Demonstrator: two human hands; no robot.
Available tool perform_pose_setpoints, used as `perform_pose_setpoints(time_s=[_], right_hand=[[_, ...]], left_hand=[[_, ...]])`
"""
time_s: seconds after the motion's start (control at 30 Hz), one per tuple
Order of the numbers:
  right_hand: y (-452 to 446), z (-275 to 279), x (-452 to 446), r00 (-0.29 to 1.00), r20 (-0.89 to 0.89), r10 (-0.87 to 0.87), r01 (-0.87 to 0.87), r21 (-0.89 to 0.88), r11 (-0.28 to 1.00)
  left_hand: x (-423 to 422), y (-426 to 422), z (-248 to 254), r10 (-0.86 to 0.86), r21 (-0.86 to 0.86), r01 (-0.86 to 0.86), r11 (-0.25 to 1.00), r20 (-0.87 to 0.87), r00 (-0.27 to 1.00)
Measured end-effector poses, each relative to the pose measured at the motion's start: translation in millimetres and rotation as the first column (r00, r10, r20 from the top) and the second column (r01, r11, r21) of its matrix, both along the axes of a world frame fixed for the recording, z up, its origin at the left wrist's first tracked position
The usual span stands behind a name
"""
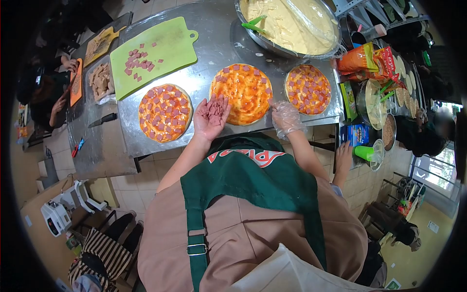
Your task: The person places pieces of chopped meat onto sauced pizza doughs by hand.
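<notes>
A pile of diced ham point(215, 110) rests in my left hand point(210, 119), palm up and bare, at the left edge of the middle pizza point(241, 100). That pizza has red sauce and ham pieces mostly along its upper rim. My right hand point(288, 118), in a clear plastic glove, is at the pizza's right edge; its fingers look drawn together, and what they hold is too small to make out. On the left lies a pizza point(165, 113) covered with ham squares, and on the right another point(308, 89).
A green cutting board point(154, 53) with ham pieces lies at the upper left, near a knife point(103, 120). A large bowl point(292, 29) of pale dough stands at the back. A co-worker's hand point(343, 156) rests at the right table edge. Snack bags point(357, 59) stand right.
</notes>
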State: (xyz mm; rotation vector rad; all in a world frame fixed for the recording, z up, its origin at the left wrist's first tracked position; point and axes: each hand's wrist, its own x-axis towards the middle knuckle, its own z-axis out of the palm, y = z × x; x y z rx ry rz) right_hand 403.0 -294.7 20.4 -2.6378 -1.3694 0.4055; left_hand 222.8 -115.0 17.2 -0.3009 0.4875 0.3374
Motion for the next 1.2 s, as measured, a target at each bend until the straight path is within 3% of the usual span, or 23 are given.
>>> perform_pose_setpoints(time_s=[0.1,0.23,0.3,0.4,0.53,0.6,0.7,0.83,0.9,0.93,1.0,1.03,1.1,1.13,1.2], right_hand=[[6,-4,-3,0.994,0.097,0.043,-0.038,-0.052,0.998],[14,-4,-5,0.998,0.039,-0.039,0.043,-0.126,0.991],[13,5,-4,0.964,-0.143,-0.224,0.235,0.064,0.97],[9,19,6,0.912,-0.275,-0.305,0.318,0.001,0.948],[2,6,8,0.984,-0.134,-0.118,0.129,0.08,0.988],[7,7,4,0.998,-0.026,-0.065,0.06,-0.154,0.986],[7,-11,1,0.999,0.033,-0.03,0.032,-0.051,0.998],[10,-5,2,0.996,0.015,-0.089,0.09,-0.059,0.994],[12,5,2,0.92,-0.194,-0.34,0.358,0.066,0.931],[11,5,1,0.92,-0.194,-0.34,0.358,0.066,0.932],[8,3,3,0.742,-0.522,-0.421,0.522,0.057,0.851],[6,-5,4,0.743,-0.522,-0.42,0.522,0.057,0.851],[8,-17,4,0.572,-0.743,-0.349,0.588,0.074,0.806],[10,-14,3,0.572,-0.743,-0.348,0.587,0.075,0.806],[16,-1,-2,0.713,-0.566,-0.413,0.502,0.002,0.865]], left_hand=[[0,-1,0,0.0,0.001,0.0,1.0,-0.006,1.0],[-2,-1,-1,-0.002,-0.02,0.003,1.0,0.025,1.0],[-3,-1,1,0.001,-0.02,-0.001,1.0,0.016,1.0],[-5,-1,0,0.002,-0.021,-0.002,1.0,0.011,1.0],[-6,-1,-3,0.002,-0.01,-0.002,1.0,0.036,0.999],[-6,-1,-3,-0.002,-0.012,0.002,1.0,0.039,0.999],[-5,-2,-2,-0.006,-0.011,0.006,1.0,0.042,0.999],[-6,-2,-1,0.008,-0.006,-0.008,1.0,0.026,1.0],[-8,-2,1,0.014,-0.008,-0.014,1.0,0.009,1.0],[-8,-2,2,0.018,-0.008,-0.018,1.0,-0.005,1.0],[-9,-2,4,0.018,-0.014,-0.018,1.0,-0.003,1.0],[-10,-2,4,0.018,-0.019,-0.018,1.0,-0.003,1.0],[-10,-2,5,0.02,-0.015,-0.02,1.0,-0.012,1.0],[-10,-2,5,0.019,-0.011,-0.02,1.0,-0.022,1.0],[-11,-2,4,0.016,-0.011,-0.016,1.0,-0.009,1.0]])
